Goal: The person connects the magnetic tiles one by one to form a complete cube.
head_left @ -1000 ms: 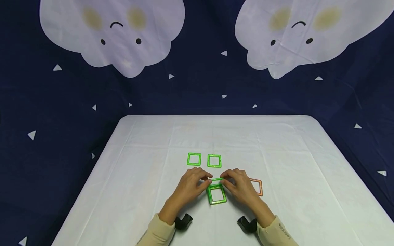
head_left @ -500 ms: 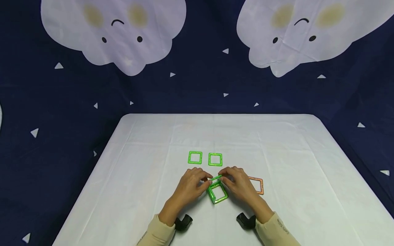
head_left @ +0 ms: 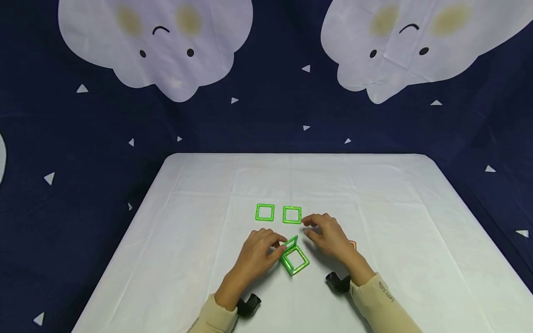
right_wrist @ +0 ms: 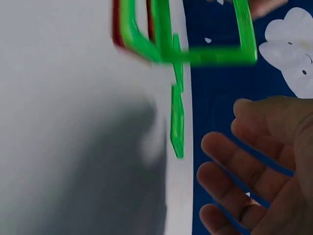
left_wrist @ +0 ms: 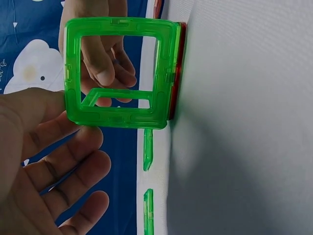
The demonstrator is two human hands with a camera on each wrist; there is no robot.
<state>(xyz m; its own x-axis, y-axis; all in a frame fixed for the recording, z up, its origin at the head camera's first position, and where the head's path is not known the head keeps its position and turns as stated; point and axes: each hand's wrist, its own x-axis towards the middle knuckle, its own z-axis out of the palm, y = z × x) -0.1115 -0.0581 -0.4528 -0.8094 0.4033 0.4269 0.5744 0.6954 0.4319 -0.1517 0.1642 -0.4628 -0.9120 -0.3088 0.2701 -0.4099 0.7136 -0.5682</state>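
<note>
Left hand (head_left: 255,252) pinches a part-walled green structure (head_left: 288,264), lower centre of the frame.
White tabletop (head_left: 399,231) shows inside it; the right hand (head_left: 329,236) (fingers relaxed) is near a flat green square (head_left: 292,222), just below centre.

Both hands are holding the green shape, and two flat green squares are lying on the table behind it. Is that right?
Not quite: only the left hand is holding the green shape. The right hand is off it and holds nothing, as the head view shows.
</note>
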